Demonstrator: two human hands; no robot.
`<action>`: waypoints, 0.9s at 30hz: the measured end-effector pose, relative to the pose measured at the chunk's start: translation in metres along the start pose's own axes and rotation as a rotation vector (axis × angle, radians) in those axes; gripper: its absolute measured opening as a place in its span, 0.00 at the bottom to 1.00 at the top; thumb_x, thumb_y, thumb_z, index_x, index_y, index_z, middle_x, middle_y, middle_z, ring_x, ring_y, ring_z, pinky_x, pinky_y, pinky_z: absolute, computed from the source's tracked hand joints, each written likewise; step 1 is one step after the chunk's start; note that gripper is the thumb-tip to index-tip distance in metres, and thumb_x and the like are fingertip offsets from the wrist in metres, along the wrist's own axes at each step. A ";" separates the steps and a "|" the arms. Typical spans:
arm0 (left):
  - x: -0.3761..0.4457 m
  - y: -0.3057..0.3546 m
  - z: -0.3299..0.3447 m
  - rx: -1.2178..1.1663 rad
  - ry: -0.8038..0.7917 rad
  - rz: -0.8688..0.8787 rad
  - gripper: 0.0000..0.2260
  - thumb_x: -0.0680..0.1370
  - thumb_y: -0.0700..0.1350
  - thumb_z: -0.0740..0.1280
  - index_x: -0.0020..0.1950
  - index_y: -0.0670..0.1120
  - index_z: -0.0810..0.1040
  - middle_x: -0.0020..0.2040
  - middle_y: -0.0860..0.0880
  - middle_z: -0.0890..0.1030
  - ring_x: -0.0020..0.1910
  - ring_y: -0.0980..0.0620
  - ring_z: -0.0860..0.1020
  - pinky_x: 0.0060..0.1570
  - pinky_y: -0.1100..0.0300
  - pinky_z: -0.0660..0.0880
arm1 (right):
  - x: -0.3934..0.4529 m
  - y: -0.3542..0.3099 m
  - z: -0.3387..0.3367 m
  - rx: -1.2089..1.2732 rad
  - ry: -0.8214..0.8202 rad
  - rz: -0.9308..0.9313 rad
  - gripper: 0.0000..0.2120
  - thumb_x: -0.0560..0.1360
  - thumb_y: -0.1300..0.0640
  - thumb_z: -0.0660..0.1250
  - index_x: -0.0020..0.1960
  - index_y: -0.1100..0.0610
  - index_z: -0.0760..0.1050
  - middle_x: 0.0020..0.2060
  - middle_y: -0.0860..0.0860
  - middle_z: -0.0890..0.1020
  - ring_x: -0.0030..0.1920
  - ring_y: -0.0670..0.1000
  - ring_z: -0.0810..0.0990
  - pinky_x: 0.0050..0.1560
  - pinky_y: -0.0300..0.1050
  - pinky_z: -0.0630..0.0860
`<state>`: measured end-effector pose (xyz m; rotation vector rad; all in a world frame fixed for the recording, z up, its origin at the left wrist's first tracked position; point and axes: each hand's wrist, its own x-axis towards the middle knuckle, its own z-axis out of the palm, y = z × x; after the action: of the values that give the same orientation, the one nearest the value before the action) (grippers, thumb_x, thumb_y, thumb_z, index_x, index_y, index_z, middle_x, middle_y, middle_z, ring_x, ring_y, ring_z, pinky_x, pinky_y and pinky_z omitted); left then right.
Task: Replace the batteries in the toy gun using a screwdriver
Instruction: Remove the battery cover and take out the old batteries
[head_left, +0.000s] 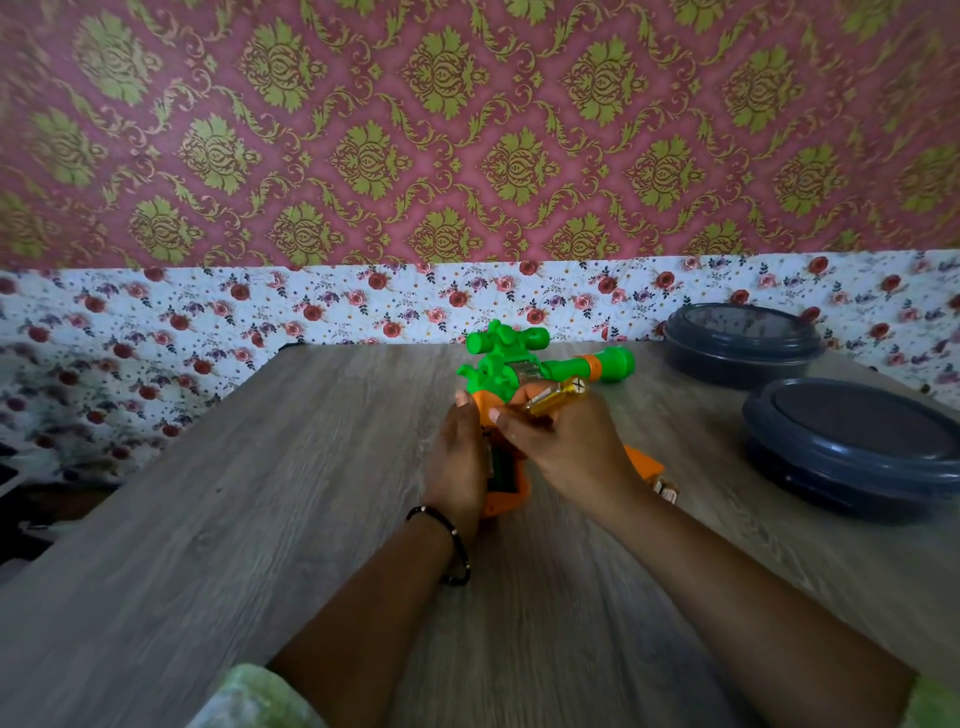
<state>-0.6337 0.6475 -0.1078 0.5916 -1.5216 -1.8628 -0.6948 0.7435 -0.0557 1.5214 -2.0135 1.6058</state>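
Near the far middle of the tabletop (260, 519), the toy gun (498, 364) stands between your two hands, its green body and scope rising above your fingers and its green barrel with an orange collar pointing right. Your left hand (457, 462) wraps the orange grip from the left side, thumb tip resting up on the orange part. Your right hand (566, 447) crosses over the grip from the right, its fingers (519, 410) curled around the screwdriver (556, 397), whose clear yellow handle lies across the knuckles with its butt end toward the barrel; the tip is hidden behind your hand. An orange piece (644, 462) lies just right of your right wrist, with a small brownish object beside it, too unclear to name. A dark beaded bracelet (452, 545) circles your left wrist. Two dark grey lidded containers (852, 447) sit at the right edge of the grey wood-grain surface. Behind, a floral sheet (363, 306) runs below pink and gold damask wallpaper (467, 130).
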 end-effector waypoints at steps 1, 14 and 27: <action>0.000 -0.002 0.001 -0.009 -0.010 0.016 0.42 0.61 0.82 0.58 0.63 0.56 0.79 0.60 0.47 0.83 0.61 0.45 0.80 0.64 0.39 0.73 | 0.002 -0.002 0.000 -0.008 -0.001 0.011 0.13 0.68 0.48 0.65 0.30 0.55 0.72 0.23 0.48 0.73 0.27 0.41 0.73 0.31 0.33 0.67; 0.011 -0.010 0.000 -0.025 -0.014 0.036 0.43 0.62 0.83 0.55 0.62 0.55 0.80 0.59 0.41 0.82 0.60 0.40 0.79 0.66 0.32 0.69 | 0.009 -0.001 0.006 0.053 0.081 0.169 0.16 0.72 0.56 0.69 0.27 0.49 0.71 0.23 0.45 0.75 0.28 0.46 0.77 0.34 0.43 0.74; 0.004 0.000 0.001 0.101 0.011 0.149 0.33 0.69 0.73 0.54 0.56 0.49 0.80 0.48 0.48 0.84 0.45 0.49 0.81 0.51 0.49 0.77 | 0.040 -0.024 -0.007 0.072 -0.082 0.405 0.17 0.75 0.57 0.61 0.29 0.61 0.72 0.17 0.52 0.74 0.17 0.51 0.71 0.19 0.35 0.66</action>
<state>-0.6371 0.6452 -0.1070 0.5184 -1.6147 -1.6760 -0.6981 0.7273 -0.0118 1.2770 -2.4584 1.7952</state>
